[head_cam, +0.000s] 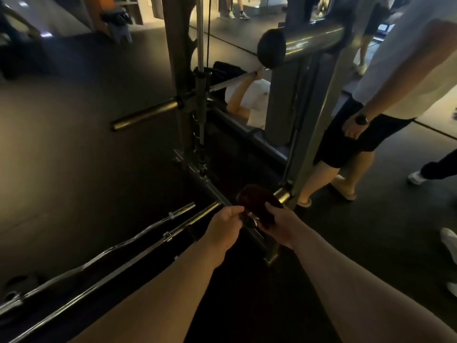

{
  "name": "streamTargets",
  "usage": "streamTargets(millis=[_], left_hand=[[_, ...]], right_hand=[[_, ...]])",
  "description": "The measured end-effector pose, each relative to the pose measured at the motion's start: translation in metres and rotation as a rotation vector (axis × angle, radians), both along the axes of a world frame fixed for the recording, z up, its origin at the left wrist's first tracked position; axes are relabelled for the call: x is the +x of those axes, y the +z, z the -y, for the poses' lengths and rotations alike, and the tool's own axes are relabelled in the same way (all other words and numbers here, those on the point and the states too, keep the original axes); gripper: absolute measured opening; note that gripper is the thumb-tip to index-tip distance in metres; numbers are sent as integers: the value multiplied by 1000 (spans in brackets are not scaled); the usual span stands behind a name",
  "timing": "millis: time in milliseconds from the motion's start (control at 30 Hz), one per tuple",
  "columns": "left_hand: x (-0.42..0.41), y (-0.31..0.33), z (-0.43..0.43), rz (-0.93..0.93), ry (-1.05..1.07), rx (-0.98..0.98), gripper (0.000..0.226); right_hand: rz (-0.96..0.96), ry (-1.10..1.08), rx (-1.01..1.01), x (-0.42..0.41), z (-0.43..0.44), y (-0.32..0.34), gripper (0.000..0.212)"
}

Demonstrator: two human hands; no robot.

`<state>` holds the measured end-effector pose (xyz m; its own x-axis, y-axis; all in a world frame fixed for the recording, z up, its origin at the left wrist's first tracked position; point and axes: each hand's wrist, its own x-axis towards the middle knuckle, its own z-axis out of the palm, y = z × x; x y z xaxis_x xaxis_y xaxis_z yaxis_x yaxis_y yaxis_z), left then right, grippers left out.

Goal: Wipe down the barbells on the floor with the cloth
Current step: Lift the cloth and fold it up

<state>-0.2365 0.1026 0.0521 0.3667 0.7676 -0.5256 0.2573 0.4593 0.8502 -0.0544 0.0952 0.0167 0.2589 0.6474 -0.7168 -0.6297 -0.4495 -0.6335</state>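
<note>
A dark reddish-brown cloth [257, 198] is held out in front of me over the base of a grey machine frame. My right hand [280, 225] grips its lower right side, and my left hand [226, 222] pinches its lower left edge. Two barbells lie side by side on the dark floor to my left: a curl bar [118, 246] with a wavy shaft farther away, and a straight chrome bar [138, 257] nearer me. Their near ends stop just left of my left hand. The cloth touches neither bar.
A grey machine frame [314, 134] with a loaded-height bar [146, 115] stands ahead. A person lies under that bar gripping it. Another person in a white shirt and black shorts [358, 137] stands at the right. White shoes [448, 241] sit near the right edge.
</note>
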Motion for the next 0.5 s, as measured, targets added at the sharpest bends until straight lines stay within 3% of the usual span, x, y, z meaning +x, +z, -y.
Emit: streamTargets(millis=[167,333,500], left_hand=[[-8,-25,7,-66,15,-4,35],[-36,-24,28,-88,97,-83,27],[-75,7,38,-49,231,-114,24]], right_hand=[[70,-116,-131,15,-22,-71,12],[186,-171,-221,15,-22,-88,41],[243,-90,-313,11,-15,-81,48]])
